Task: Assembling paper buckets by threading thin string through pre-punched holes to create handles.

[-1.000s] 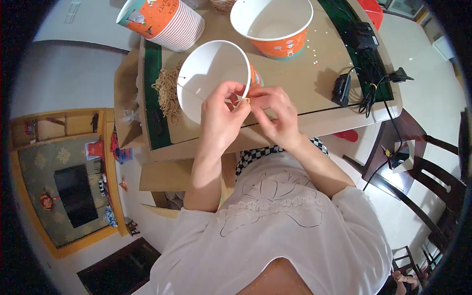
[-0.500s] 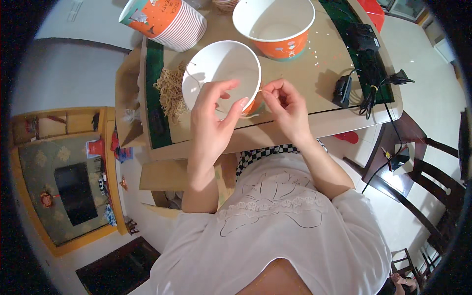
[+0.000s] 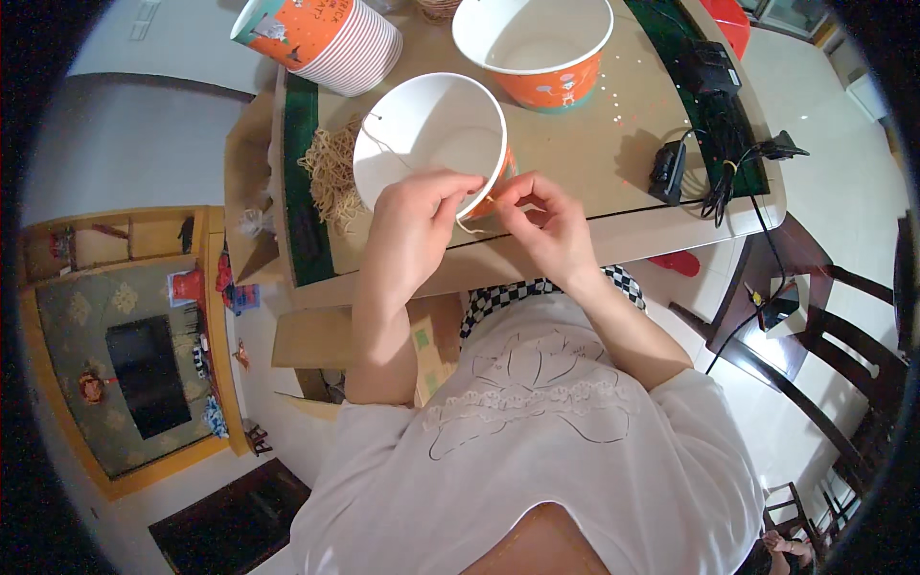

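Observation:
A paper bucket (image 3: 436, 105), white inside and orange outside, stands tilted toward me near the table's front edge. A tan cord (image 3: 386, 149) comes through a hole in its left wall and runs down inside behind my left hand. My left hand (image 3: 417, 225) is closed, finger and thumb together at the near right rim; what they pinch is hidden. Just outside that rim, my right hand (image 3: 551, 235) pinches a cord end (image 3: 493, 199). A loose cord tail (image 3: 470, 228) hangs below the bucket. A pile of tan cords (image 3: 333, 172) lies left of it.
A second paper bucket (image 3: 532, 48) stands behind, right of a nested stack of buckets (image 3: 350, 48). Black adapters (image 3: 668, 172) and bundled cables (image 3: 721, 196) lie at the table's right side. White bits (image 3: 616, 105) are scattered on the brown table cover (image 3: 565, 153).
My left finger and thumb, apart over the bucket before, have come together at its near right rim. My right hand has moved slightly down and left, closer to the bucket wall.

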`<act>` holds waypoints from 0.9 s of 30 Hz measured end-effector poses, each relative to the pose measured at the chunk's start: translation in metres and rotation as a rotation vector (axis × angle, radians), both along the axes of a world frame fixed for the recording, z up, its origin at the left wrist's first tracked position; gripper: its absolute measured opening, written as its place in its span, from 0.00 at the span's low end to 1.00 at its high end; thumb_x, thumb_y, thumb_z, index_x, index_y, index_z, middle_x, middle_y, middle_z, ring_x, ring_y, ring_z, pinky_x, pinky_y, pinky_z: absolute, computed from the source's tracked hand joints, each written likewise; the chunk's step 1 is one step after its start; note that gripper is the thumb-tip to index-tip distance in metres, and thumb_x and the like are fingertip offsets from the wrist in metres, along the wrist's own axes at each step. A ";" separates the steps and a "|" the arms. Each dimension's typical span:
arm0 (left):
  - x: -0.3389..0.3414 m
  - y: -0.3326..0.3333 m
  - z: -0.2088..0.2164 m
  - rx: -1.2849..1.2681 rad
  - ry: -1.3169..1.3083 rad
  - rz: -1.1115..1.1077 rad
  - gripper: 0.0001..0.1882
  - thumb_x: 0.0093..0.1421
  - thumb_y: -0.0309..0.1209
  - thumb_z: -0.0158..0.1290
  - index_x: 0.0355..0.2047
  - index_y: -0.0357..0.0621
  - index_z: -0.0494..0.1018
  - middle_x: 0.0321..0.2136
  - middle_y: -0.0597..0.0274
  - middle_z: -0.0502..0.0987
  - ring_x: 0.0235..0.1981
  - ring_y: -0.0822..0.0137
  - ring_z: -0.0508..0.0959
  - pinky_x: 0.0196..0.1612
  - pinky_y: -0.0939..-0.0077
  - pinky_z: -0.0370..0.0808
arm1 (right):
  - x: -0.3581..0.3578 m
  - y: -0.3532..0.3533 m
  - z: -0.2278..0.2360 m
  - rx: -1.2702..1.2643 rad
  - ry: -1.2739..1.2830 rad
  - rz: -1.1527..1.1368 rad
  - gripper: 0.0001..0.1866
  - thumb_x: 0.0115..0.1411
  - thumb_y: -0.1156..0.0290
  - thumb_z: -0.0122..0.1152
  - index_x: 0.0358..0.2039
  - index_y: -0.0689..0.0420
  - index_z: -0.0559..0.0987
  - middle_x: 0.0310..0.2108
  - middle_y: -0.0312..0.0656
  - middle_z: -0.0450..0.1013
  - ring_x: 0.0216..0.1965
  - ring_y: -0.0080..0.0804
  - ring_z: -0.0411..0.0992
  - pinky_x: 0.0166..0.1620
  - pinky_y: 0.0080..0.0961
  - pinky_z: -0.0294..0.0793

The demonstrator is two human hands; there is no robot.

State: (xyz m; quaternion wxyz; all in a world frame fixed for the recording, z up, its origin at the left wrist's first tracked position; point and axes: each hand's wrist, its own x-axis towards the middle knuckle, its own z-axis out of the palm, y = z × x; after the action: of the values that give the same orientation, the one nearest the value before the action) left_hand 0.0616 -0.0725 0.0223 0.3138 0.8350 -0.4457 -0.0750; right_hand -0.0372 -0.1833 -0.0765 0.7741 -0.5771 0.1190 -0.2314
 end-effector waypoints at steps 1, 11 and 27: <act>0.001 0.001 -0.003 0.000 0.019 -0.020 0.08 0.56 0.20 0.51 0.36 0.38 0.76 0.30 0.51 0.77 0.31 0.54 0.78 0.34 0.69 0.73 | 0.000 0.000 0.001 -0.007 0.008 0.005 0.02 0.56 0.75 0.57 0.30 0.59 0.74 0.30 0.33 0.71 0.32 0.18 0.71 0.32 0.15 0.71; 0.000 -0.006 0.002 0.014 0.122 -0.024 0.07 0.55 0.21 0.52 0.34 0.39 0.77 0.28 0.52 0.77 0.29 0.57 0.78 0.32 0.70 0.73 | 0.003 -0.003 0.005 0.009 0.025 0.012 0.03 0.56 0.75 0.58 0.30 0.59 0.74 0.31 0.34 0.71 0.34 0.20 0.71 0.34 0.16 0.71; 0.006 0.008 -0.003 -0.176 0.074 0.047 0.06 0.56 0.24 0.54 0.34 0.38 0.71 0.29 0.54 0.78 0.30 0.59 0.79 0.31 0.73 0.74 | 0.026 -0.048 0.077 -0.835 0.070 0.228 0.07 0.52 0.75 0.61 0.33 0.61 0.77 0.32 0.45 0.73 0.24 0.37 0.73 0.30 0.28 0.71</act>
State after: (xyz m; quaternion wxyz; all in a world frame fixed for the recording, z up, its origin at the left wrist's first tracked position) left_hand 0.0679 -0.0648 0.0189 0.4038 0.8112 -0.4189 -0.0591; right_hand -0.0114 -0.2313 0.0003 0.4904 -0.8577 -0.0232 -0.1528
